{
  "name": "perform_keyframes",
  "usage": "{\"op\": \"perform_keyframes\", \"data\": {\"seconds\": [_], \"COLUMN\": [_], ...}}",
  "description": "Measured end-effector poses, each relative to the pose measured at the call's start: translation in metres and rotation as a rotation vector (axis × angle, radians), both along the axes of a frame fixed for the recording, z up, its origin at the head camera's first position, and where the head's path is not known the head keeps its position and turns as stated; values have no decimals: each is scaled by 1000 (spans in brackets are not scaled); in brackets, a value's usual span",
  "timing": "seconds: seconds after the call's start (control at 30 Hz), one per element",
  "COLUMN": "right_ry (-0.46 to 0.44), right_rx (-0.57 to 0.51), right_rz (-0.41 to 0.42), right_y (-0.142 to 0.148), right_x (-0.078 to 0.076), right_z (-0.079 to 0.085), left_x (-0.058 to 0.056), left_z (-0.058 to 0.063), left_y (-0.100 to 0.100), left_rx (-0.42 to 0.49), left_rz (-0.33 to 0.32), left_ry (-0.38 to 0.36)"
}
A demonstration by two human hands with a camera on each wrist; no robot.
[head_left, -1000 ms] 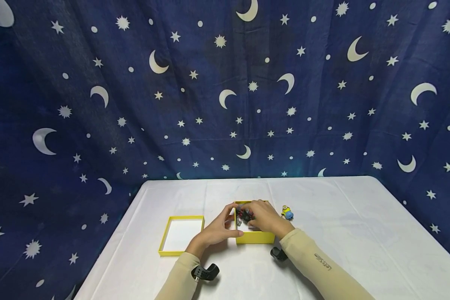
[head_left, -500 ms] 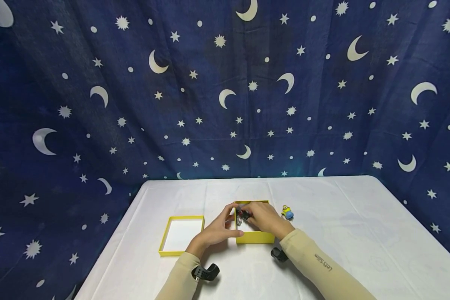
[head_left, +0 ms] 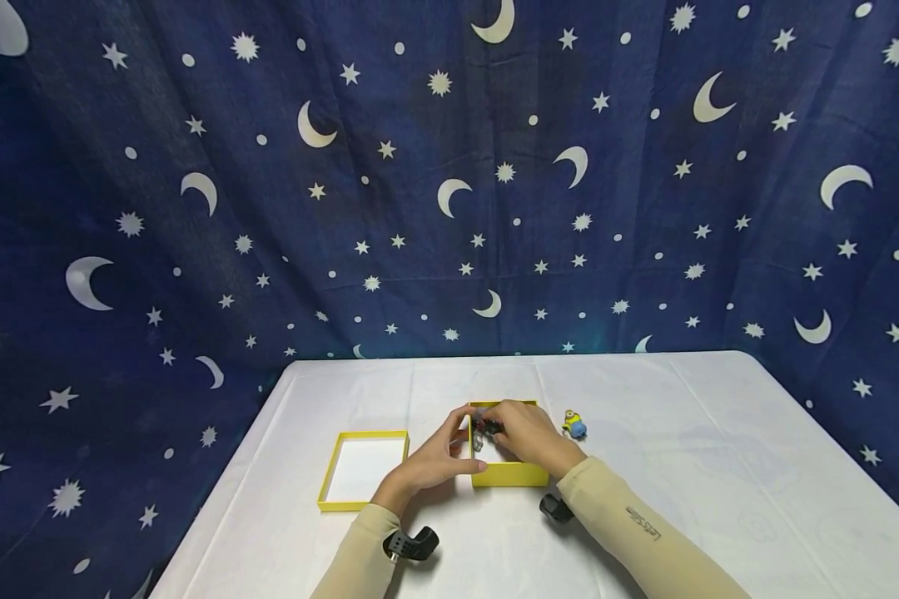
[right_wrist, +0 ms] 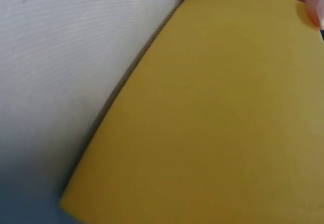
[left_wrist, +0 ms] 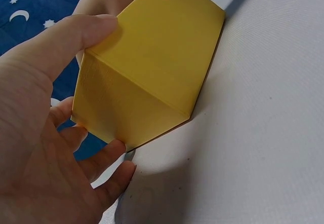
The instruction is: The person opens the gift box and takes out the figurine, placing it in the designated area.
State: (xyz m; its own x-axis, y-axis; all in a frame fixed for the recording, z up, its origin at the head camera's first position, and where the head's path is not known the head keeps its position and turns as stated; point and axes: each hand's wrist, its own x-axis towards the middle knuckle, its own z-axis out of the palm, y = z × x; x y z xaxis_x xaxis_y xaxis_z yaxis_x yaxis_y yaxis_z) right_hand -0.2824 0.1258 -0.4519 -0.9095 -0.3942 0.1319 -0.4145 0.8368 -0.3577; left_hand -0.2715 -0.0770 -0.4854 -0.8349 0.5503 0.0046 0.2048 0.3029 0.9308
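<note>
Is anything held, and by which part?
The left hand holds the yellow box around its near left corner; whether the right hand grips anything cannot be told.

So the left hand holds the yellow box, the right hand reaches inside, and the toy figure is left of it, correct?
Not quite: the toy figure is to the right of the yellow box, as the head view shows. The rest stands.

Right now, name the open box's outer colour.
Plain yellow; the box shows best in the left wrist view.
</note>
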Motion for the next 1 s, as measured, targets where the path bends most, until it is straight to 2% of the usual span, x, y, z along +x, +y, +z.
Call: {"op": "perform_keyframes", "data": {"seconds": [0.37, 0.7, 0.8, 1.0], "right_ry": [-68, -93, -76, -46], "right_rx": [-211, -490, -528, -521], "right_rz": [-63, -34, -20, -2], "right_y": [10, 32, 36, 46], "right_x": [2, 12, 12, 15], "right_z": [4, 6, 9, 21], "left_x": [1, 2, 1, 1], "left_z": [1, 1, 1, 1], "left_y": [-1, 2, 2, 1], "left_rx": [0, -4, -15, -21], "left_rz": [11, 3, 16, 29], "left_ry": [-12, -9, -9, -9]}}
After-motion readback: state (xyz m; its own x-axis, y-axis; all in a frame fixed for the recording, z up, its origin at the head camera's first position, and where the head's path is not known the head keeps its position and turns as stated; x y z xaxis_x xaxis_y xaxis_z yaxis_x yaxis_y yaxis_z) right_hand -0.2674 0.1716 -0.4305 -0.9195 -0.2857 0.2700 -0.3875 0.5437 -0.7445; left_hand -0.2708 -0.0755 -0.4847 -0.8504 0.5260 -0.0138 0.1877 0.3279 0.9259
